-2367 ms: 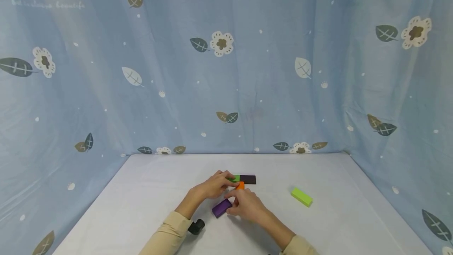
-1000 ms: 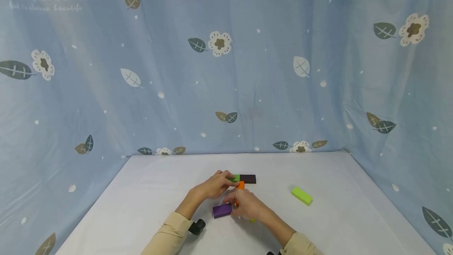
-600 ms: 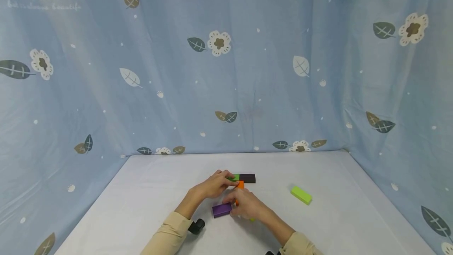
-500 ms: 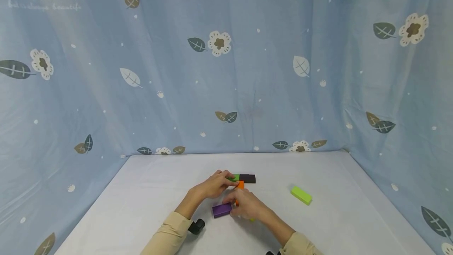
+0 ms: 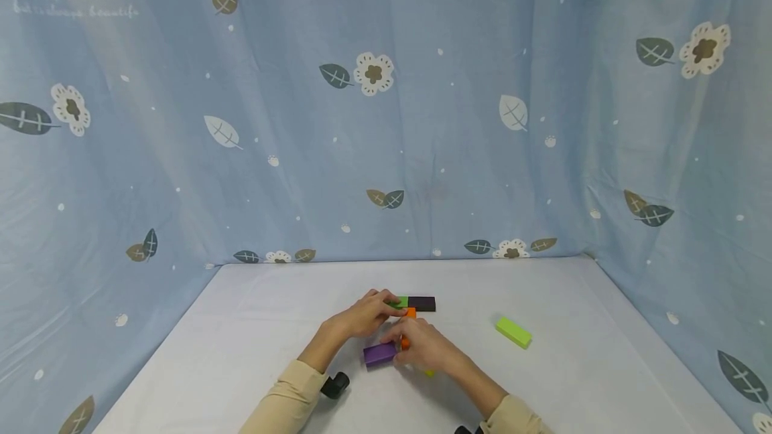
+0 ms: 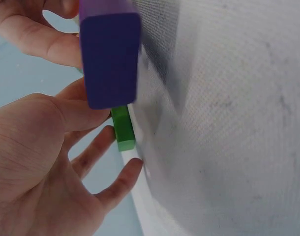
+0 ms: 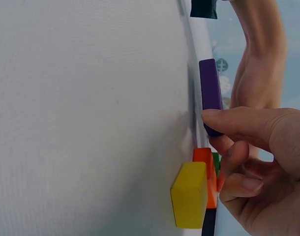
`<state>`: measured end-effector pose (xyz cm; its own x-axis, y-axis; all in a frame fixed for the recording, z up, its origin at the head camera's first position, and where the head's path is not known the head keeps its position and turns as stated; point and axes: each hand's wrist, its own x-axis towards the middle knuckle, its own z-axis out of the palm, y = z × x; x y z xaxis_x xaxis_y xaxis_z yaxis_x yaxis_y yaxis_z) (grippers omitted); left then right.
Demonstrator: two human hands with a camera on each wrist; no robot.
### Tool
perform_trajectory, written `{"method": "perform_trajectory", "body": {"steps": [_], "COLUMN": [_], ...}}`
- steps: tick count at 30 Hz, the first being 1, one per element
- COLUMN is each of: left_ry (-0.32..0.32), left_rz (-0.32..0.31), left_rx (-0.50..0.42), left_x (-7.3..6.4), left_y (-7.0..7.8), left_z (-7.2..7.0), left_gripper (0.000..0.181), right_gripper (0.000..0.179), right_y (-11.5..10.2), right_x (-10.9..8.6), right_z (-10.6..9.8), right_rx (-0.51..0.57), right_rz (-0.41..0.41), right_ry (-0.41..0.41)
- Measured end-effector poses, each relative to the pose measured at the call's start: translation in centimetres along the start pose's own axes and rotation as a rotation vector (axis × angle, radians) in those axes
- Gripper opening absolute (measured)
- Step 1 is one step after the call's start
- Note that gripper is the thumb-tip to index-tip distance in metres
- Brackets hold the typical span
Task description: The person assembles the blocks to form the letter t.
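Six blocks are set out on the white table (image 5: 289,300). The purple block (image 5: 378,355) is pinched by its right end between thumb and fingers of the right hand (image 5: 425,348), its free end turned toward the table's left edge; whether it is clear of the surface cannot be told. Nearer the far edge, the green block (image 5: 402,301) and black block (image 5: 421,304) are laid end to end. The green one is touched by the left hand (image 5: 362,315), whose fingers are loosely spread. The orange block (image 5: 411,313) is partly covered by the right hand, with the yellow block (image 7: 188,196) close by. Toward the right edge, the lime block (image 5: 513,332) is left untouched.

With so off-centre a pinch, the free end could probably dip or swing, so firm, even pressure is advised. The orange block should not be brushed, and only light steadying should be needed from the left.
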<state>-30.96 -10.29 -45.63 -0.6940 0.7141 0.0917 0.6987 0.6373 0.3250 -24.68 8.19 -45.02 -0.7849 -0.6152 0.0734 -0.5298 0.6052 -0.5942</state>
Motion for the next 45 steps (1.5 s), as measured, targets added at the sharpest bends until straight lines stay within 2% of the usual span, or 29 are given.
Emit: {"method": "perform_trajectory", "body": {"steps": [13,21,24,31,39,45], "left_ry": [-0.009,-0.01,-0.006,-0.003,-0.007,-0.001], "left_rz": [-0.023,-0.026,-0.021,-0.013,-0.024,-0.01], "left_rx": [-0.011,-0.011,-0.004,0.002,0.0,0.019], "left_x": [0.0,0.0,0.0,0.1,0.1,0.0], "left_y": [0.2,0.1,0.1,0.0,0.0,0.0], "left_z": [-0.1,0.0,0.0,0.0,-0.2,0.1], "left_gripper": [0.035,0.038,0.038,0.038,0.039,0.035], "right_gripper": [0.033,0.032,0.032,0.031,0.032,0.032], "right_y": [0.7,1.5,1.7,2.3,3.3,4.0], "right_x": [-0.8,-1.2,-1.3,-1.6,-2.1,-2.4], "right_z": [-1.2,-1.9,-2.1,-2.8,-3.9,-4.3], "right_rx": [-0.009,0.112,0.1,0.077,0.048,0.038], "right_rz": [0.012,-0.007,0.001,0.089,0.079,0.087], "right_ry": [0.005,0.03,0.036,0.045,0.096,0.108]}}
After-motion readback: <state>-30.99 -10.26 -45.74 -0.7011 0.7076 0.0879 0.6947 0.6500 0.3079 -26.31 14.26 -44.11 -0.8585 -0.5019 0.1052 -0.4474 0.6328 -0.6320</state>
